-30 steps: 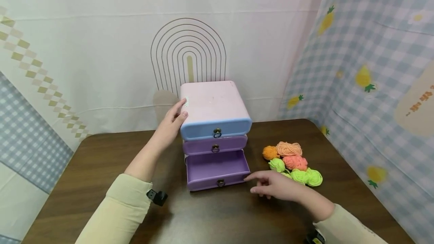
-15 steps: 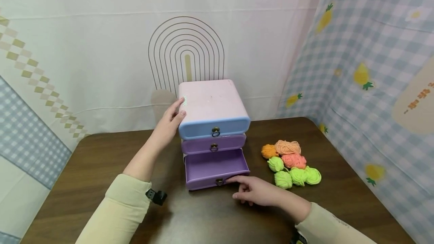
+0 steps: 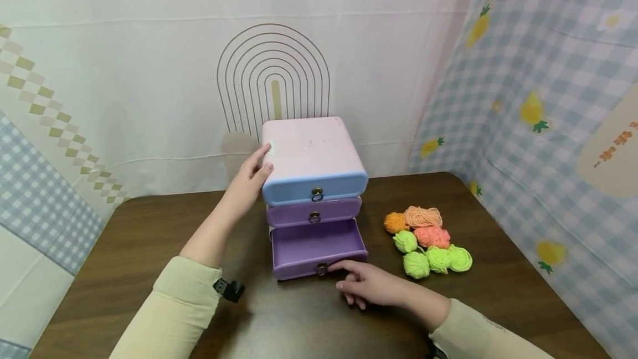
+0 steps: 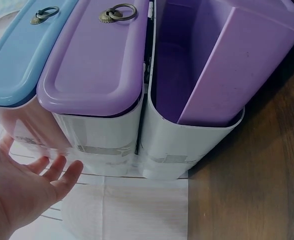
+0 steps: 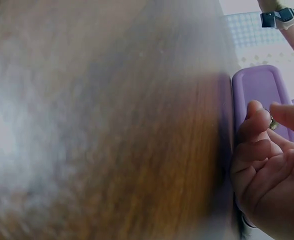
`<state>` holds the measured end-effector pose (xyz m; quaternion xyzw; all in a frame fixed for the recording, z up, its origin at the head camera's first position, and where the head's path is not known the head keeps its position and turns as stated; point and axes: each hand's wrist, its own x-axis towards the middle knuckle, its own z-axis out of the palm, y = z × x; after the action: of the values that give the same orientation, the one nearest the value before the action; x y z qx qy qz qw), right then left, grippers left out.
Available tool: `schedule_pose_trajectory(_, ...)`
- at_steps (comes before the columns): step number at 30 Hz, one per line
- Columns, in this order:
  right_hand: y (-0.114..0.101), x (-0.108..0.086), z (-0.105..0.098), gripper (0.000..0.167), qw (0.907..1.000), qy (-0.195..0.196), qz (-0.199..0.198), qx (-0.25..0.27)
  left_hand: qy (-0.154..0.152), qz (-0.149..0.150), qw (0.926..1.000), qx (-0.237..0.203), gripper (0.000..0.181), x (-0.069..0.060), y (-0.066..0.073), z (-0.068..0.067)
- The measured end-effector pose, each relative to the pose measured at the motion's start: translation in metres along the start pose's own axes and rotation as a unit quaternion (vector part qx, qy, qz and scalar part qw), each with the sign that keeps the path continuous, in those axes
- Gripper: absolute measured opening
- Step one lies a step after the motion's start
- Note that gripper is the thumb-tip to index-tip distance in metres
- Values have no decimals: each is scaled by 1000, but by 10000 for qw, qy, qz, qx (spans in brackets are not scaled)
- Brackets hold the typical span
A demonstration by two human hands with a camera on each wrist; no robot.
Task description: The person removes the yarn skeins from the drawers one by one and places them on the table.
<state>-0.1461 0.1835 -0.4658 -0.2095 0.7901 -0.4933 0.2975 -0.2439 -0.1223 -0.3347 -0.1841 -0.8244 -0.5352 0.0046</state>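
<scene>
A small pink drawer cabinet (image 3: 314, 148) stands on the table, with a blue top drawer (image 3: 294, 191) and a purple middle drawer (image 3: 289, 215) pushed in. Below them, the purple bottom drawer (image 3: 299, 271) is pulled out and shows a bare inside. My left hand (image 3: 246, 181) rests against the cabinet's upper left side, fingers spread in the left wrist view. At the bottom drawer's front, the index finger of my right hand (image 3: 376, 286) reaches to its ring-pull knob (image 3: 321, 268) and appears to touch it. The other right fingers hang loosely bent.
Several yarn balls lie right of the cabinet: orange (image 3: 396, 222), peach (image 3: 423, 216), coral (image 3: 432, 236) and lime green (image 3: 416, 265). The brown wooden table (image 3: 149, 248) backs onto a patterned cloth (image 3: 149, 98); a checked cloth (image 3: 523, 71) hangs at the right.
My right hand has moved left along the bottom drawer's front, from its right corner to the knob. The left hand keeps its place on the cabinet, and the drawer has not visibly moved.
</scene>
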Motion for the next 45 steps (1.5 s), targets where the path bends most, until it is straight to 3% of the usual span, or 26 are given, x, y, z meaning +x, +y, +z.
schedule_pose_trajectory(5, 0, 2, 3, 34, 9984, -5, 215, 528, 89, 30, 10000, 30, 59, 12, -28, 3)
schedule_pose_trajectory(13, -1, 4, 7, 38, 9905, -34, 432, 1307, 61, -80, 9999, 75, 58, 11, -26, 2)
schedule_pose_trajectory(19, -5, 7, 12, 44, 9898, -113, 489, 1330, 17, -63, 10000, -29, 57, -2, 2, -1)
schedule_pose_trajectory(22, -6, 10, 15, 43, 9906, -158, 475, 1275, 37, -26, 10000, -4, 57, -4, 7, -1)
schedule_pose_trajectory(29, -12, 15, 22, 32, 9895, -8, 578, 1328, 93, 19, 10000, 7, 57, -6, 6, -1)
schedule_pose_trajectory(37, -17, 18, 29, 32, 9825, 373, 764, 1657, 124, 1, 9999, 34, 56, -7, 10, 1)
schedule_pose_trajectory(45, -15, 20, 33, 31, 9811, 631, 801, 1644, 151, -28, 9998, 136, 55, -7, 12, 1)
